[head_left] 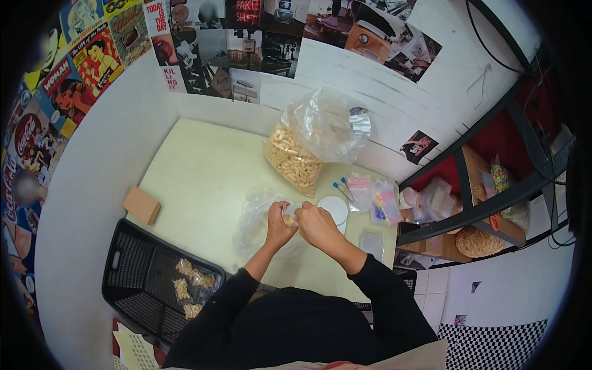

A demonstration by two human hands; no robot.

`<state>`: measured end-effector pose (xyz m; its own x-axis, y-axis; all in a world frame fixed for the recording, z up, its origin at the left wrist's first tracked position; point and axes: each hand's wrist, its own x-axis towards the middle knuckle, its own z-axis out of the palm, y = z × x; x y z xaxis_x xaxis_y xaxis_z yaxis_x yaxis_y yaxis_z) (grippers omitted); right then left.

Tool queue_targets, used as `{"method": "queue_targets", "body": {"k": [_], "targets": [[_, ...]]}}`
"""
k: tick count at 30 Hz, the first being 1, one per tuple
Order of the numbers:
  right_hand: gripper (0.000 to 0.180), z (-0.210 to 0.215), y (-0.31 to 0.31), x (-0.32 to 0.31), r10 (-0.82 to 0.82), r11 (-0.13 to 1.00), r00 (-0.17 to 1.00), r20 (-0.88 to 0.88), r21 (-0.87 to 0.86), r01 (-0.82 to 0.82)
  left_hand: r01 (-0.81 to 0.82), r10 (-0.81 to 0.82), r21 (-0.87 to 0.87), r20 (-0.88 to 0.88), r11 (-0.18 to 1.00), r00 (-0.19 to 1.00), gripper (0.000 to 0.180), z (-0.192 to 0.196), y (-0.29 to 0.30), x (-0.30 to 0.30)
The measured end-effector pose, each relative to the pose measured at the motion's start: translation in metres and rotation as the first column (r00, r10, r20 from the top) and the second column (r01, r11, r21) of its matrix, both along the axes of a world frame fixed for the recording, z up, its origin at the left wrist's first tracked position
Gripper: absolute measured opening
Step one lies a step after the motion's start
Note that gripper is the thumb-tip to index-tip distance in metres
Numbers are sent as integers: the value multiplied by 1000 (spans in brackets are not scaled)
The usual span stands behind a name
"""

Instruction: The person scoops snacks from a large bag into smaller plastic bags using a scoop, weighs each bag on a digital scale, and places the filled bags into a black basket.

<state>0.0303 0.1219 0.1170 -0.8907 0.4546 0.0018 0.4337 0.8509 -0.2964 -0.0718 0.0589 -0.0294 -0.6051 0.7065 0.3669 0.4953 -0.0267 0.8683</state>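
1. Small clear bag (290, 214), frame centre, over the worktop (203, 179), pinched by both hands.
2. Left hand (279, 223) fingers closed on it.
3. Right hand (316, 224) fingers closed on it.
4. Big snack bag (302, 148) upper centre; black basket (132, 271) lower left.

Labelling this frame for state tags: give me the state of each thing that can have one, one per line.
small bag: held by both hands, partly filled with tan pieces
left hand: closed on the small bag
right hand: fingers pinching the small bag's top
big bag: open, upright, part full
black basket: holds a few filled packets
cardboard box: closed
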Motion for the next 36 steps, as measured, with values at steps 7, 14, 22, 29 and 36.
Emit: {"method": "queue_targets", "body": {"k": [7,14,22,29,36], "targets": [[14,53,40,16,-117,993,941,-316,-61,103,11,-9,-9,219,1000,976,66,-4,-8,-16],[20,79,170,13,-355,922,776,-522,-59,382,217,-194,-43,301,975,934,71,32,17,-36],[17,-35,287,-92,-191,956,939,-286,162,244,278,-254,-167,153,946,955,70,21,98,-56],[19,-108,322,-137,-148,988,937,-317,-7,154,311,-263,-214,227,926,938,72,0,138,-58],[17,-147,343,-146,-371,835,825,-426,-542,95,333,-288,-167,247,928,925,74,0,146,-51]]}}
